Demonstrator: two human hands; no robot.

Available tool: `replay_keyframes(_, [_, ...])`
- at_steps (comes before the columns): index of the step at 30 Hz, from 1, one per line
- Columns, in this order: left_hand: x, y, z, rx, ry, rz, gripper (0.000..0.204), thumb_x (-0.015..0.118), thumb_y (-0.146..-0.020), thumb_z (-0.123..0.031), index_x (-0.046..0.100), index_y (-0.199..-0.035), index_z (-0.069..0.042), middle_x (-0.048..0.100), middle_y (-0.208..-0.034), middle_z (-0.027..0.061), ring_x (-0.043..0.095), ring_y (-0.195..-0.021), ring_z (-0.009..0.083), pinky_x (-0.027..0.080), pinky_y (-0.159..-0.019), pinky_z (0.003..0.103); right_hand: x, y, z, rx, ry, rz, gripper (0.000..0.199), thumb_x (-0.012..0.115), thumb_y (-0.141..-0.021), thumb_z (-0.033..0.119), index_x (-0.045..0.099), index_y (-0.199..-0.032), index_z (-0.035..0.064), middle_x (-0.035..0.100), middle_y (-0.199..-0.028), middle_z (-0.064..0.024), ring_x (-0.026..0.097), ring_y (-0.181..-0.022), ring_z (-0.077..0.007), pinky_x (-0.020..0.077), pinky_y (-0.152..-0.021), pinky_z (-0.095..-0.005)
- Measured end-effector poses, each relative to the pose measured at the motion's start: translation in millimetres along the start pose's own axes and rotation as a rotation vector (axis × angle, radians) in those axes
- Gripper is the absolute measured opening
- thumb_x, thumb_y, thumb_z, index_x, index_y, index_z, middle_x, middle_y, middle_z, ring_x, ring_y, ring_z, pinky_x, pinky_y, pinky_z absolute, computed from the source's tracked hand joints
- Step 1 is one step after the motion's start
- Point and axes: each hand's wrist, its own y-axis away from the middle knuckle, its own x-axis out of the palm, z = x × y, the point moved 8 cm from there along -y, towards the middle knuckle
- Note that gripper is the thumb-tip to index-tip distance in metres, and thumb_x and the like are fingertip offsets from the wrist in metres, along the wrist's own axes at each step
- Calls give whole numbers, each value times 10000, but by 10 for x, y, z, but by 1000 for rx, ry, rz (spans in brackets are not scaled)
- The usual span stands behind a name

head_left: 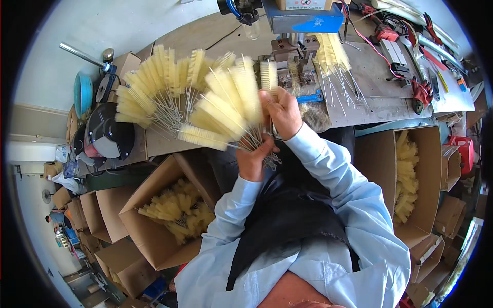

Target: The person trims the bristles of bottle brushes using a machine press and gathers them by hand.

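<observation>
My left hand (253,158) is closed around the wire handles of a bunch of bottle brushes (226,105), whose pale yellow bristle heads fan out up and to the left. One more bottle brush (268,74) stands upright at my right hand (281,110), its fingers pinched round the lower part of it. Both hands are close together in front of the table edge. Behind the bunch, a pile of similar brushes (154,82) lies on the table with the wire ends toward me. Just beyond my right hand is a bench machine (295,51) with metal jaws.
More brushes (334,54) lie right of the machine. Cardboard boxes with brushes stand below the table at left (136,215) and right (375,164). Tools and a red-handled clamp (422,95) lie at the far right. A black and grey round device (109,131) sits at left.
</observation>
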Motion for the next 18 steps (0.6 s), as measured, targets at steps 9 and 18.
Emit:
replay_keyframes(9, [-224, 311, 2, 90, 143, -301, 213, 616, -931, -55, 505, -1101, 10, 605, -801, 90, 606, -631, 167, 566, -630, 337, -329, 68, -121, 89, -143, -105, 474, 438, -1057, 389, 619, -994, -44, 506, -585, 0, 396, -391, -56, 296, -384, -221])
replay_keyframes(18, [-321, 338, -345, 341, 118, -408, 282, 608, -950, -87, 489, -1187, 7, 564, -801, 78, 536, -606, 144, 557, -595, 359, -433, -64, -185, 229, -302, -91, 469, 468, -1045, 377, 617, -999, -66, 465, -570, -6, 348, -386, -66, 264, -353, -235])
